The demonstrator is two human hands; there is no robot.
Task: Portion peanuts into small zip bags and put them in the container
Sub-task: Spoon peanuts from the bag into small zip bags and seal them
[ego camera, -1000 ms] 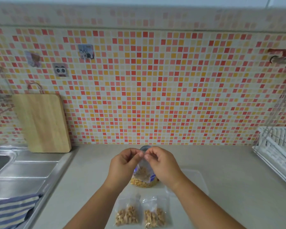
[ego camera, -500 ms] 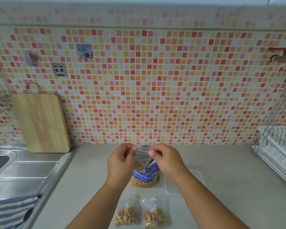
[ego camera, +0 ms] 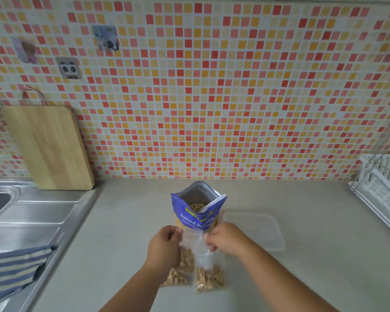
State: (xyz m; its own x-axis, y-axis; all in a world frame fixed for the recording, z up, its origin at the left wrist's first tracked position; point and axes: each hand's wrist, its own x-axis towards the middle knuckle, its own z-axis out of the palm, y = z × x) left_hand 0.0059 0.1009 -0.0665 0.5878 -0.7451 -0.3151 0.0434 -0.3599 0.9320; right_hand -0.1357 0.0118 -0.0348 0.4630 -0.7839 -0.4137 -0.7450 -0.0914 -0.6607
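lowered zip bag (ego camera: 193, 238), pouch (ego camera: 197, 218) behind, container (ego camera: 256, 230) right

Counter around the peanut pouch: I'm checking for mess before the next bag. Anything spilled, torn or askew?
Nothing stands out. The peanut pouch stands upright and open, no loose peanuts show on the counter, and the filled zip bag beside the held zip bag lies flat. Blur could hide small tears.

We see a board (ego camera: 47, 147) leaning on the tiled wall (ego camera: 212, 97), a striped cloth (ego camera: 11, 271) draped over the sink (ego camera: 31, 212), and a rack (ego camera: 381, 183) at right.
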